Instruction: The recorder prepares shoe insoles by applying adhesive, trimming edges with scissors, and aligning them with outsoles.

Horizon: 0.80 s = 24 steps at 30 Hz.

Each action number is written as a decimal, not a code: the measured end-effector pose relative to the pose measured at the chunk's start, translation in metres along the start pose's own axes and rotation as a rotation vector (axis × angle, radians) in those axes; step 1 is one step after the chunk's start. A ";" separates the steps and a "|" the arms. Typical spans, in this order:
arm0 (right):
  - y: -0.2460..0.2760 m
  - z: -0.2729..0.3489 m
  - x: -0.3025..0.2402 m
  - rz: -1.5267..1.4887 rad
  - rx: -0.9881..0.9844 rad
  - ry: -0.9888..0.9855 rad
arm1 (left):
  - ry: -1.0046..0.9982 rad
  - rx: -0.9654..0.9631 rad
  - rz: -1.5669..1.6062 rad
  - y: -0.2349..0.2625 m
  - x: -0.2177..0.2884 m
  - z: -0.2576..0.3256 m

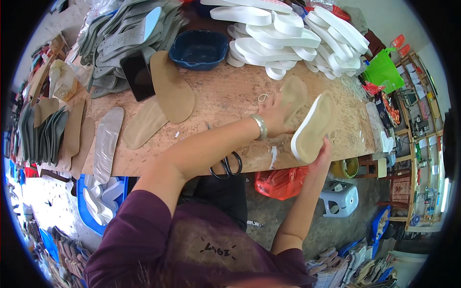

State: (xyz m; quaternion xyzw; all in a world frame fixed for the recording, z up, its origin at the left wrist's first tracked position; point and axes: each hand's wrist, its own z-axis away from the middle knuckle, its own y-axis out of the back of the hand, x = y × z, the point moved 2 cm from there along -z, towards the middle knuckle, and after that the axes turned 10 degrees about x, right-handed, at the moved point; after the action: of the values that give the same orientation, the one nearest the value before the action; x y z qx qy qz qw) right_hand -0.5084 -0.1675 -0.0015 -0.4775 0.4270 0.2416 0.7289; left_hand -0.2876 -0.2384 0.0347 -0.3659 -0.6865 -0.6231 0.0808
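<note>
My right hand (pixel 322 156) grips the near end of a slipper sole (pixel 318 126), which has a tan top and a white edge. It is held tilted above the front right part of the table. My left hand (pixel 272 115), with a light-coloured band at the wrist, is closed at the side of a tan insole (pixel 294 92) just beyond that sole. Motion blurs this insole, and some of the left fingertips are hidden. A pair of black-handled scissors (pixel 225 166) lies at the table's front edge, partly under my left forearm.
White soles (pixel 273 36) are piled at the back, beside a dark blue basin (pixel 199 50) and stacked grey soles (pixel 120 43). A black phone (pixel 138 76) and loose tan insoles (pixel 174 91) lie left of centre. A red plastic bag (pixel 280 183) and grey stool (pixel 340 198) are below the edge.
</note>
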 end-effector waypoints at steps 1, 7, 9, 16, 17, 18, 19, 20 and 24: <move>-0.003 -0.008 -0.001 -0.003 0.011 -0.001 | -0.004 -0.010 0.000 0.005 -0.003 0.006; -0.046 -0.068 0.006 0.024 0.007 -0.037 | -0.108 -0.247 -0.094 0.042 -0.035 0.073; -0.061 -0.076 0.011 0.172 -0.061 -0.055 | -0.218 -0.179 0.005 0.058 -0.040 0.103; -0.058 -0.056 0.037 0.679 0.036 0.192 | -0.066 -0.055 0.161 0.142 -0.049 0.228; -0.049 -0.057 0.034 0.728 0.062 0.248 | -0.074 -0.017 0.237 0.148 -0.056 0.243; -0.045 -0.056 0.029 0.736 0.113 0.327 | -0.078 0.025 0.310 0.154 -0.063 0.258; -0.043 -0.050 0.024 0.747 0.164 0.405 | -0.083 0.073 0.308 0.160 -0.068 0.272; -0.048 -0.040 0.020 0.849 0.129 0.572 | -0.052 0.083 0.299 0.165 -0.073 0.288; -0.113 0.042 0.037 0.848 -0.165 0.681 | 0.126 0.256 0.240 0.189 -0.099 0.338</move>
State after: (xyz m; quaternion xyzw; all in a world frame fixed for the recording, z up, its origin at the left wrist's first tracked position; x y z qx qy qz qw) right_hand -0.3871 -0.1798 0.0295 -0.3704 0.7734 0.3786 0.3483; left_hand 0.0138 0.0228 0.0578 -0.3925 -0.7051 -0.5382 0.2432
